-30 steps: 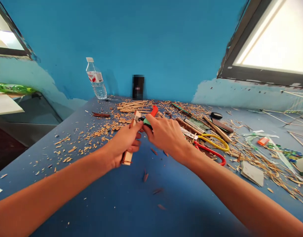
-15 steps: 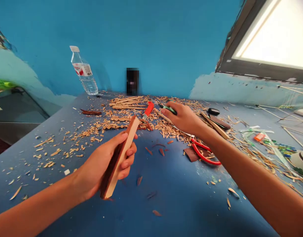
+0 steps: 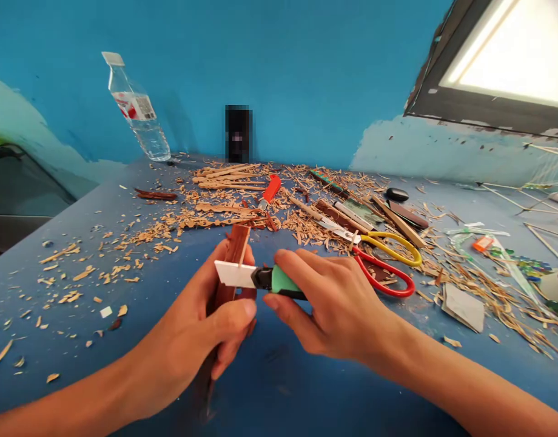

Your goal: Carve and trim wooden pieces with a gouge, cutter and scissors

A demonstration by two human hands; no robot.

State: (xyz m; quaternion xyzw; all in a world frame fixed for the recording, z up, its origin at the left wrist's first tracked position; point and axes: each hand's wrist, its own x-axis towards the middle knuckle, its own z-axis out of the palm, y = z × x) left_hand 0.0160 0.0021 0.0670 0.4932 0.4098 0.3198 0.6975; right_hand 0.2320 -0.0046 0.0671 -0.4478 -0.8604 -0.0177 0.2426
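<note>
My left hand (image 3: pixel 215 321) is closed around a reddish-brown strip of wood (image 3: pixel 237 243), held tilted with its upper end pointing away from me. In my right hand (image 3: pixel 333 303) is a utility knife (image 3: pixel 285 282) with a green and black handle. Its wide blade (image 3: pixel 235 274) is out and lies across the wood near the upper end, just above my left thumb. Fingers hide much of the strip's middle, and its lower end is dim below the left hand.
Wood shavings litter the blue table (image 3: pixel 279 388). Scissors (image 3: pixel 390 267) with red and yellow handles lie right of centre, near a folded grey sheet (image 3: pixel 463 308). Farther back are a red-handled cutter (image 3: pixel 270 191), thin sticks (image 3: pixel 228 176) and a plastic bottle (image 3: pixel 142 121).
My right hand has come back from the pile with the knife, its blade now across the wood. My left hand has turned the strip, so its brown face shows. The view has shifted slightly.
</note>
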